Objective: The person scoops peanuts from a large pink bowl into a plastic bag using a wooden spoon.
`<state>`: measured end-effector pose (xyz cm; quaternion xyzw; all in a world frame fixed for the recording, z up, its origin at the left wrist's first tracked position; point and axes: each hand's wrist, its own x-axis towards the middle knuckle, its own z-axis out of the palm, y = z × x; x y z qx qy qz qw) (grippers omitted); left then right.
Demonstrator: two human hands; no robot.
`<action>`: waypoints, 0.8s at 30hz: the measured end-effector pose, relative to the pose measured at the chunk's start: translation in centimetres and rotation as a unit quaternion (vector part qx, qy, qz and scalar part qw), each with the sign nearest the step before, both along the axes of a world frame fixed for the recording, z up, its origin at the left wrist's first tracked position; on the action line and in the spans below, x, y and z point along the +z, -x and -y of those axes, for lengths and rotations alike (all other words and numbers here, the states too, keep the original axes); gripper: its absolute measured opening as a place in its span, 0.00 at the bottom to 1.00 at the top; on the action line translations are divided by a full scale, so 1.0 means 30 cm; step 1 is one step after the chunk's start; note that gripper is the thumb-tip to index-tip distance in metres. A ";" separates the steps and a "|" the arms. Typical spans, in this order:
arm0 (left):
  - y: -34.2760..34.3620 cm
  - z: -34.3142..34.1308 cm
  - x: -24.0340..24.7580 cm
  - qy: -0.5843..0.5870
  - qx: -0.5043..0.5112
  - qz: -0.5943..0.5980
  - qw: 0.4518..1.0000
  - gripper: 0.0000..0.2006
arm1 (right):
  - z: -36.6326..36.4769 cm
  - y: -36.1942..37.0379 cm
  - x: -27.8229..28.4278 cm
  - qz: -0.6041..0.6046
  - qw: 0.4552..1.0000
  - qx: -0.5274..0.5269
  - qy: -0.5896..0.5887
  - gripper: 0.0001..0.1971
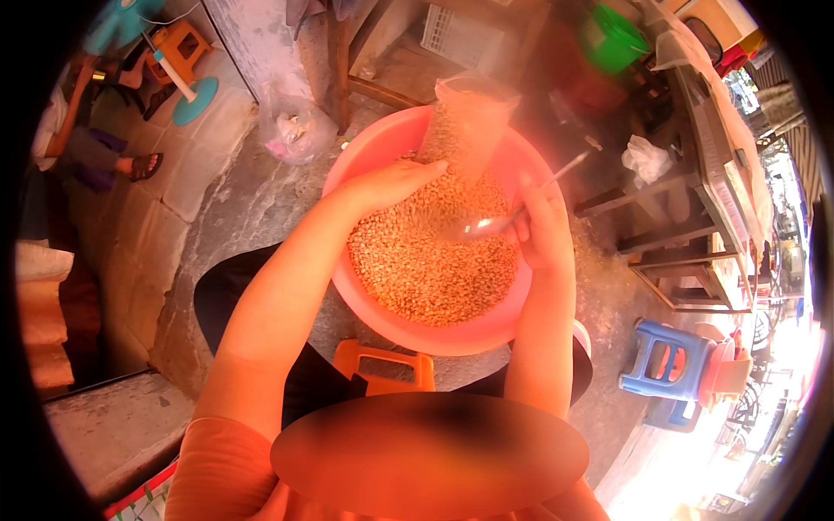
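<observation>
Bag (471, 126) is seemingly steadied by left hand (398, 184), grip unclear; ladle (483, 226) is clasped by right hand (545, 227), likely for scooping.

clear bag (476, 122): part-filled | metal ladle (483, 225): slanted | tan kernels (434, 282): in pink basin (417, 337)

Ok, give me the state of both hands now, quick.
Left hand: fingers extended by the plastic bag; whether it grips cannot be told.
Right hand: closed, holding the metal ladle.

I find no legible text, label, number or sign anywhere from twelve o'clock round to twelve.
</observation>
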<state>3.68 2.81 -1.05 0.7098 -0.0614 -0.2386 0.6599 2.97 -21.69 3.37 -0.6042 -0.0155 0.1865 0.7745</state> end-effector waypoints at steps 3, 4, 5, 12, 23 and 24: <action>0.008 -0.005 0.006 0.011 0.000 -0.013 1.000 0.24 | -0.047 0.043 0.055 0.003 0.957 0.131 0.257 0.18; 0.008 -0.001 0.014 0.016 -0.003 -0.018 1.000 0.24 | -0.075 0.061 0.080 0.000 0.939 0.197 0.282 0.18; 0.010 -0.006 0.018 0.010 -0.004 -0.033 0.999 0.24 | -0.102 0.070 0.077 0.013 0.937 0.199 0.287 0.17; 0.009 -0.006 0.027 0.011 -0.010 -0.053 0.998 0.27 | -0.117 0.057 0.055 0.077 0.958 -0.034 0.275 0.15; 0.016 0.005 0.046 -0.026 -0.007 -0.045 0.999 0.31 | -0.060 0.024 0.014 0.212 0.833 -0.207 0.468 0.20; 0.018 0.003 0.036 -0.023 -0.014 -0.046 0.999 0.31 | -0.063 0.027 0.011 0.216 0.834 -0.192 0.469 0.20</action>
